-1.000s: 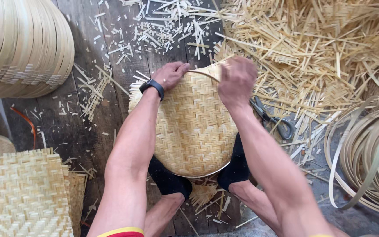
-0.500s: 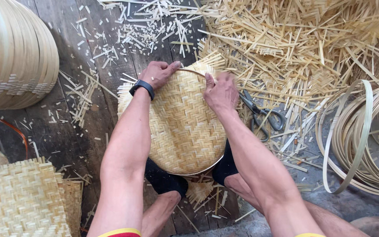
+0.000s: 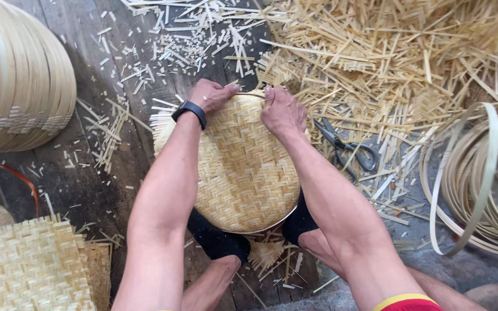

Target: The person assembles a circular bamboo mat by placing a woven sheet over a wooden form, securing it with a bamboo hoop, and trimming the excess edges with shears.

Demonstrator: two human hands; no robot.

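A round woven bamboo tray [image 3: 243,173] lies bottom-up in front of me, its near edge held between my knees. My left hand [image 3: 211,95], with a black watch at the wrist, grips the tray's far rim on the left. Close beside it, my right hand [image 3: 282,110] presses on the far rim with the fingers curled over the edge. Both hands sit almost side by side at the top of the tray.
Black-handled scissors [image 3: 347,147] lie just right of the tray among a heap of bamboo strips [image 3: 399,63]. Coiled bamboo bands [image 3: 479,173] sit at the right. A stack of finished trays [image 3: 18,80] stands at upper left, flat woven mats [image 3: 30,268] at lower left.
The tray has turned and shifted slightly left. My right hand slid along the far rim toward the left hand, so the two hands now sit close together.
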